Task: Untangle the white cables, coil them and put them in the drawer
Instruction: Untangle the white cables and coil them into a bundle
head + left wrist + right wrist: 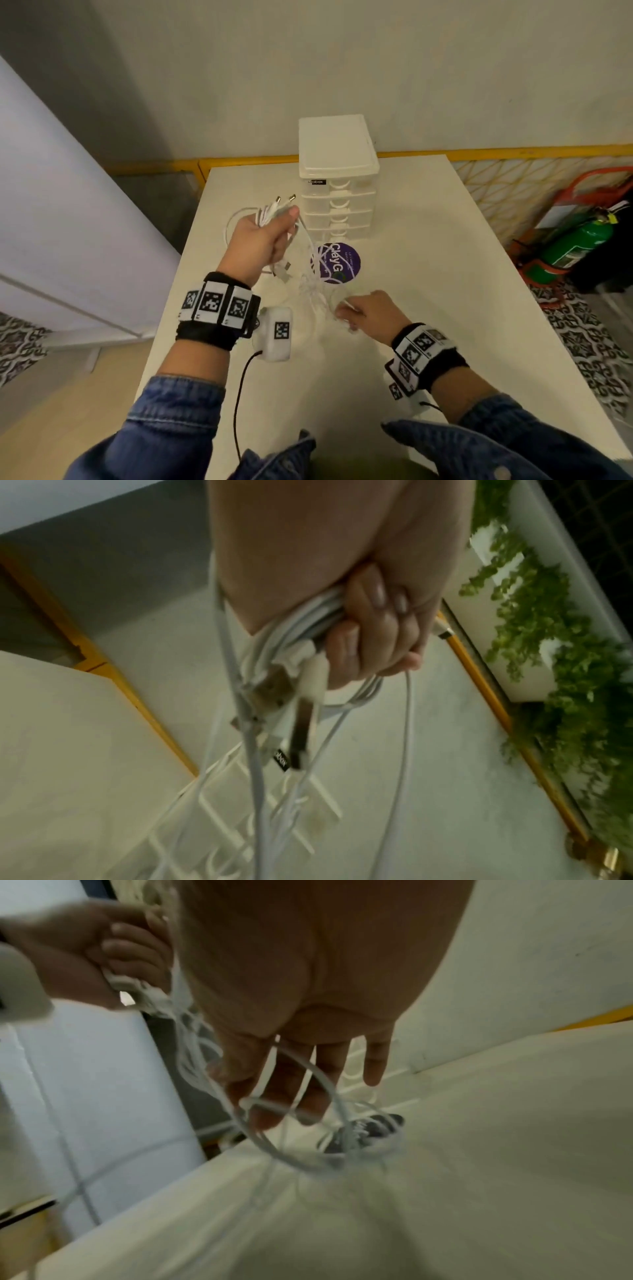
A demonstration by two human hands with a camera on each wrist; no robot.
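My left hand (270, 229) is raised over the white table (428, 274) and grips a bunch of white cables (274, 210). Two plug ends stick up out of the fist. In the left wrist view the fingers (369, 631) curl round the cables (294, 634), and strands and a USB plug hang below. The strands run down to a loose tangle (313, 291) on the table. My right hand (347, 310) is low at that tangle and pinches a strand (318, 1077) between thumb and forefinger, other fingers (373, 1064) straight. The white drawer unit (337, 192) stands behind, all drawers closed.
A round purple sticker (339, 262) lies on the table in front of the drawer unit, under some cable. The table's left edge is just beside my left hand. On the floor to the right stand a green fire extinguisher (579, 246) and a yellow lattice fence (496, 192).
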